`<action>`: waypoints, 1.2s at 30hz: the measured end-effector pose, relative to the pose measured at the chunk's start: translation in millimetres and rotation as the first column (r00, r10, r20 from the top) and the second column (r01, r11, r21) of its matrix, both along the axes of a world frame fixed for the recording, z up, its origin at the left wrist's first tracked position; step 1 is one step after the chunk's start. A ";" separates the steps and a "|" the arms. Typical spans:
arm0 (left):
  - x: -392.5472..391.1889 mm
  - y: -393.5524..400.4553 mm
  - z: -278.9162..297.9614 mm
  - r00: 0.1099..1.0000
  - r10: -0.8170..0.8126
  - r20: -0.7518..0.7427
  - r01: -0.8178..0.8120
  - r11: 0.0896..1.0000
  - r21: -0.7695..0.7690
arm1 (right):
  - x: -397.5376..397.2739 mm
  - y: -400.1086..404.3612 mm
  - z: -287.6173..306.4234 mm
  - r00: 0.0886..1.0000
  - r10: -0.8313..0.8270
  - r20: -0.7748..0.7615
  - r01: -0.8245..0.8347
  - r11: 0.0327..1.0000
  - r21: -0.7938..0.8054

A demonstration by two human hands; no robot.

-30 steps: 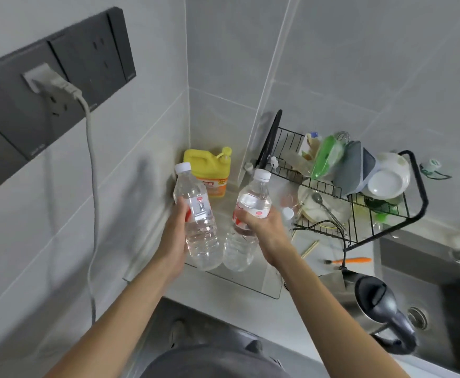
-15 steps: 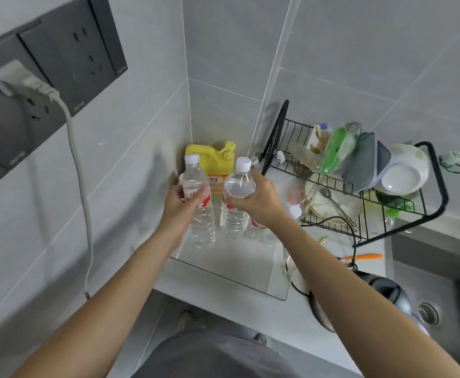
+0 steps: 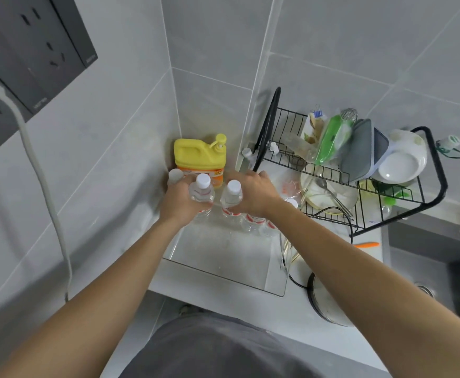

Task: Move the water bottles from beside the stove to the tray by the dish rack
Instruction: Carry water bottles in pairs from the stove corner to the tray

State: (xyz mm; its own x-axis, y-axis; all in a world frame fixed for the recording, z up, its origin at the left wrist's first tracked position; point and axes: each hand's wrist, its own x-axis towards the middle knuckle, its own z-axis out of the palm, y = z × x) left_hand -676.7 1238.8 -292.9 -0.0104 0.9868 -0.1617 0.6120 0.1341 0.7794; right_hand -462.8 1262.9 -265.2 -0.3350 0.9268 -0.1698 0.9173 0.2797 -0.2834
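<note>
Two clear water bottles with white caps and red labels stand upright at the far end of the clear tray (image 3: 273,276). My left hand (image 3: 178,204) is wrapped around the left bottle (image 3: 202,190). My right hand (image 3: 253,193) grips the right bottle (image 3: 232,195). Another capped bottle (image 3: 174,176) stands behind my left hand. More bottles (image 3: 258,223) with red labels lie or stand under my right wrist, partly hidden. The dish rack (image 3: 359,186) is just right of the tray.
A yellow detergent jug (image 3: 198,156) stands in the corner behind the bottles. The rack holds bowls, a plate and containers. A kettle (image 3: 327,301) with its cord sits at the front right, the sink (image 3: 425,257) beyond it. A plugged-in cable (image 3: 46,192) hangs down the left wall.
Both hands have lowered the two bottles toward the far end of the tray, in front of the yellow jug. The bottles have come down upright.
</note>
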 end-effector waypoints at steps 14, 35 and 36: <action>18.7 33.2 -17.8 0.958 -0.260 -0.121 0.258 0.966 -0.034 | 7.4 -1.4 7.6 0.974 0.041 0.223 -0.053 0.998 0.045; 15.4 54.7 3.9 0.876 -0.455 -0.158 0.451 0.890 -0.065 | 12.1 -8.3 16.6 0.996 -0.040 0.080 0.038 0.999 0.025; 15.6 56.3 4.8 0.875 -0.455 -0.168 0.448 0.891 -0.077 | 11.1 -7.8 16.5 0.996 -0.044 0.083 0.042 0.999 0.022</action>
State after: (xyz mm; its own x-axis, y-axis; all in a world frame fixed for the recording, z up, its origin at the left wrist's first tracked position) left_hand -661.1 1295.1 -288.1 0.4033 0.8847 -0.2336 0.7393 -0.1645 0.6530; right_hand -451.7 1255.1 -248.8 -0.2802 0.9436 -0.1764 0.9488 0.2443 -0.2005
